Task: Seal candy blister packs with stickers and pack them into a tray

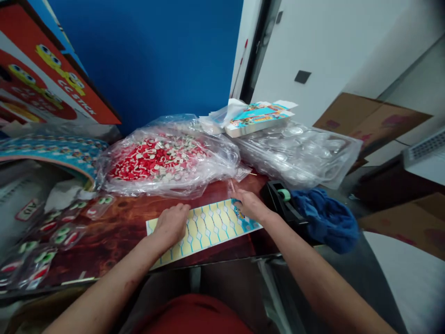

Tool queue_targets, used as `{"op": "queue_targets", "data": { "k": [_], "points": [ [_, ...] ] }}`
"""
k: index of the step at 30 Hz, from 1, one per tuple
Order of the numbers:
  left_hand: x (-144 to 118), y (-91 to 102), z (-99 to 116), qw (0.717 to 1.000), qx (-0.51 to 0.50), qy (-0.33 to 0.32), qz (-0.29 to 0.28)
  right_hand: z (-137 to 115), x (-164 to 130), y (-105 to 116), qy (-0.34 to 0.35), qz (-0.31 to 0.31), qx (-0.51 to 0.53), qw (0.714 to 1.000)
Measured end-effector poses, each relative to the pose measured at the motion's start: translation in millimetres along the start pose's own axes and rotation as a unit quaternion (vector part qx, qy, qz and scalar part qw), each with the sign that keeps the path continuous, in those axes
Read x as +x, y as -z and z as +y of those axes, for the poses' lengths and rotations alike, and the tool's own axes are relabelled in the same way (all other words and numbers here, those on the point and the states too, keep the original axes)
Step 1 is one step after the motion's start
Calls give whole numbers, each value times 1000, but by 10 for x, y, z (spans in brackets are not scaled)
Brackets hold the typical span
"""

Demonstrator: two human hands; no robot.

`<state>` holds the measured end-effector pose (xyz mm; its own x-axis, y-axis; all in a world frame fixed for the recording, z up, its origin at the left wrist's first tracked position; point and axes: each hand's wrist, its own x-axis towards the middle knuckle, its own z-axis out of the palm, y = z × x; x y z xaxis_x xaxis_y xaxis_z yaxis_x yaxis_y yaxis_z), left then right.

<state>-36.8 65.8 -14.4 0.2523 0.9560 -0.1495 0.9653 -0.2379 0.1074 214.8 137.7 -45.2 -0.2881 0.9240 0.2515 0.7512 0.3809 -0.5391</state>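
Reddish-brown surface (114,232) spans the lower middle of the frame, carrying a yellow card sheet (208,227). Left hand (170,225) presses flat on its left part, fingers together; right hand (248,206) rests on its upper right corner, fingers loosely curled, gripping nothing.

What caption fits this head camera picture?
Both hands, left hand and right hand, press a yellow card flat on the table.
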Motion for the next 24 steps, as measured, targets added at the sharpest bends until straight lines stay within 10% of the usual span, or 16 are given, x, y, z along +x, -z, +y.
{"op": "queue_targets", "data": {
  "k": [8,24],
  "points": [
    [216,-194,163,999,-31,-8,28,11,-513,-117,21,-8,-106,994],
    [137,-373,145,988,-28,-30,152,23,-443,-180,73,6,-144,987]
  ]
}}
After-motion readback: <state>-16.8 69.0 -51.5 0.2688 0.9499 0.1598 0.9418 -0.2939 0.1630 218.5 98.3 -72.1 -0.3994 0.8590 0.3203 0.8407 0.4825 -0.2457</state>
